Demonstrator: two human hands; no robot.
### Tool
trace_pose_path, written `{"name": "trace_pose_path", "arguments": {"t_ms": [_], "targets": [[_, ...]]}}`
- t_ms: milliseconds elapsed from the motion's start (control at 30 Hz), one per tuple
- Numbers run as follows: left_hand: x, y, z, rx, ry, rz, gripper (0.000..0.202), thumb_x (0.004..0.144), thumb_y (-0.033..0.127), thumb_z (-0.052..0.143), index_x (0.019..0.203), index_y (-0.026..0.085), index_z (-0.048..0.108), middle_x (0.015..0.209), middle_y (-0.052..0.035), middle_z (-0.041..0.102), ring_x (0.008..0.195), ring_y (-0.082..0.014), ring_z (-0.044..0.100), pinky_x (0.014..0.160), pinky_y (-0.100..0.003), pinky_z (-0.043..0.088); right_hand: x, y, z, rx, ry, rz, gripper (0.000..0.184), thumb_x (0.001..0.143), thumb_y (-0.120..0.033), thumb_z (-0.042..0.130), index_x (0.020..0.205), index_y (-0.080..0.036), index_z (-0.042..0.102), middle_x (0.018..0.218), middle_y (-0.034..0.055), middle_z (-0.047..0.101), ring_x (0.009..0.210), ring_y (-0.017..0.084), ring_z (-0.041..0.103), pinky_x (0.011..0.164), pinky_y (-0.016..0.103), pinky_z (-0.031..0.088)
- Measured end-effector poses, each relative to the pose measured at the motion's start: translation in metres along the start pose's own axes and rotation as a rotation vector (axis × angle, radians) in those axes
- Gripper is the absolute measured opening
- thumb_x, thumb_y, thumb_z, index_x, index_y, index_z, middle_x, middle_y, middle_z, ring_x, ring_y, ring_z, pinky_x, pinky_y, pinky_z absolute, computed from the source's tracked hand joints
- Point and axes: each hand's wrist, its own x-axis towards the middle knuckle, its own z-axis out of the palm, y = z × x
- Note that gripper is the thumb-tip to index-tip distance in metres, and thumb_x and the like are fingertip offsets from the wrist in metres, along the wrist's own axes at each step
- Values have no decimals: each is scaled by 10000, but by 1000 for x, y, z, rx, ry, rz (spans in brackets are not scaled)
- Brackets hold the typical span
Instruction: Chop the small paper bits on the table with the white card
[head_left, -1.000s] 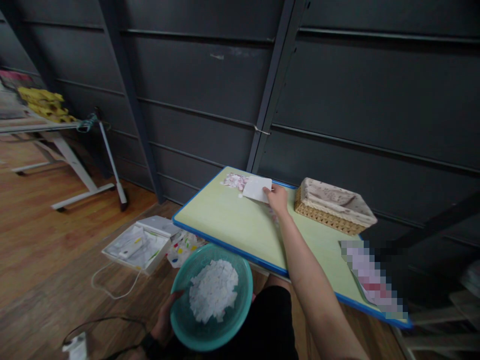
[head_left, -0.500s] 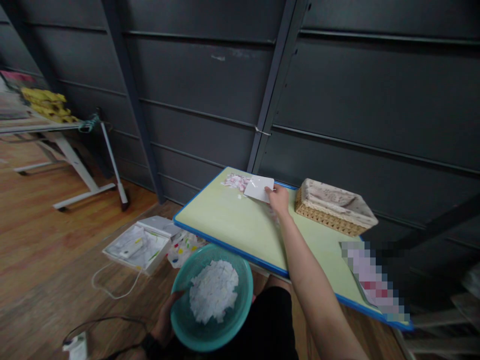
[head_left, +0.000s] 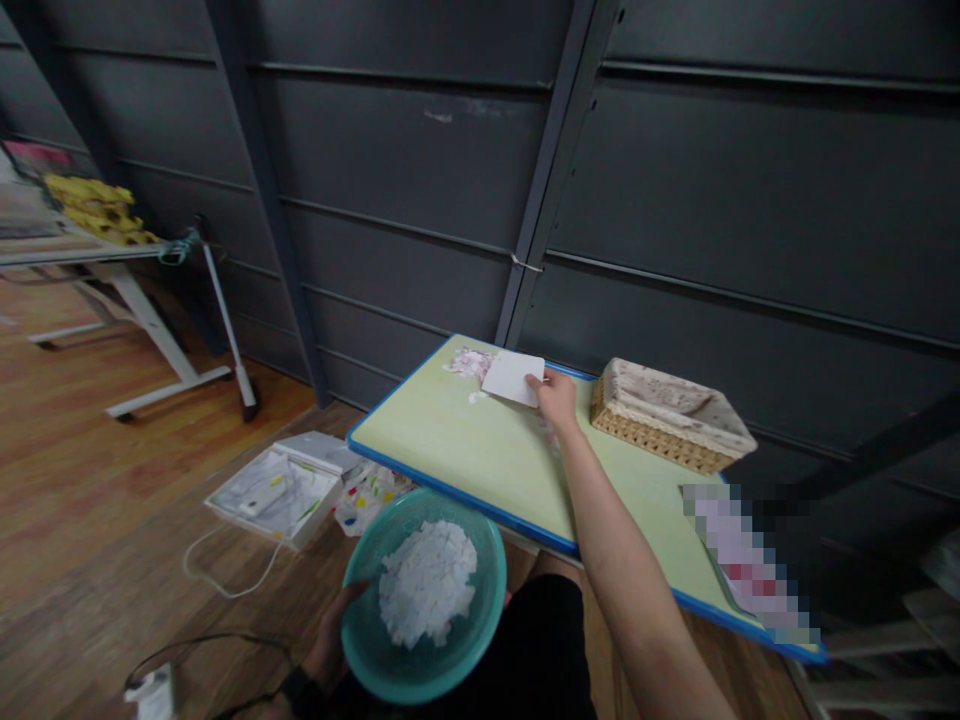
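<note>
Head view shows us the right hand stretched out over a pale green counter with a blue rim. Its fingers pinch a white card by the right edge, thumb on top. Our card lies toward the far side of the counter, tilted slightly, its left edge at a heap of pinkish-white scraps; whether it presses on them we cannot tell. A small white bit sits just nearer than the heap, and more pinkish bits lie beside our right wrist.

Down at the near side, our left hand grasps a teal basin by its left rim, thumb over the inside; the other fingers are hidden from us. Within the basin rests a broad mound of white scraps.

To the right of our card, a wicker basket with a patterned cloth lining stands on the counter's far side. At the right end we see a flat, pixelated item. Left of the counter, an open white box sits on the floor.
</note>
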Motion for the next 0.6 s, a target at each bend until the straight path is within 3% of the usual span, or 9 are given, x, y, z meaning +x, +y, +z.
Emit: {"name": "trace_pose_path", "arguments": {"t_ms": [133, 333, 433, 600], "targets": [[4, -2, -4, 15, -17, 30, 458, 735, 210, 568, 1162, 51, 520, 798, -125, 757, 777, -325, 689, 734, -465, 551, 0, 1, 0, -12, 30, 26, 374, 718, -363, 464, 908, -124, 679, 789, 103, 678, 667, 192, 574, 636, 269, 397], [13, -7, -11, -13, -33, 48, 484, 727, 174, 562, 1193, 60, 495, 808, -114, 758, 831, -324, 678, 756, -457, 547, -1, -2, 1, 61, -45, 16, 359, 695, -364, 478, 852, -114, 684, 772, 97, 675, 645, 181, 559, 617, 262, 388], [9, -5, -9, -39, -22, 34, 498, 728, 172, 555, 1209, 64, 484, 755, -99, 761, 825, -330, 678, 742, -459, 552, 0, -1, 2, 65, -24, 5, 363, 687, -376, 474, 826, -112, 680, 728, 85, 665, 626, 177, 542, 600, 262, 381], [1, 0, -2, -22, 5, 12, 462, 729, 207, 565, 1175, 94, 523, 711, -81, 762, 829, -347, 671, 711, -452, 567, 0, 3, 6, 143, -111, 5, 346, 673, -392, 479, 754, -115, 669, 647, 52, 635, 556, 154, 510, 547, 247, 377]]}}
